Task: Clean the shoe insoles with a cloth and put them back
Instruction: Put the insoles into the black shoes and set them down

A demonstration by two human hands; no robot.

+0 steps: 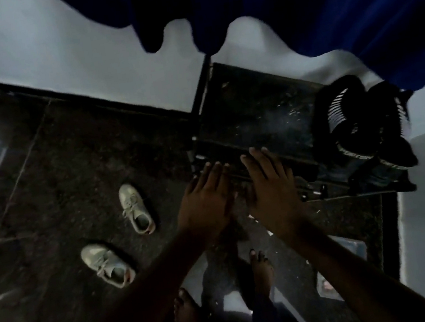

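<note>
White shoes [135, 209], left hand [207, 203], right hand [273, 190] outstretched (fingers [257, 163] straight)

Dim home room: blue curtain [347, 0], dark speckled floor [79, 154], dark glossy table [253, 109].

Left of the desk [254, 115], the nearer shoe [136, 209] and the farther shoe [108, 263] are too dim to show what lies inside. On the desk's right end, a black bundle [368, 130] bears blurred, unreadable lettering. Whether the left grip [207, 203] and right grip [271, 187] touch the desk's near edge cannot be told.
</note>
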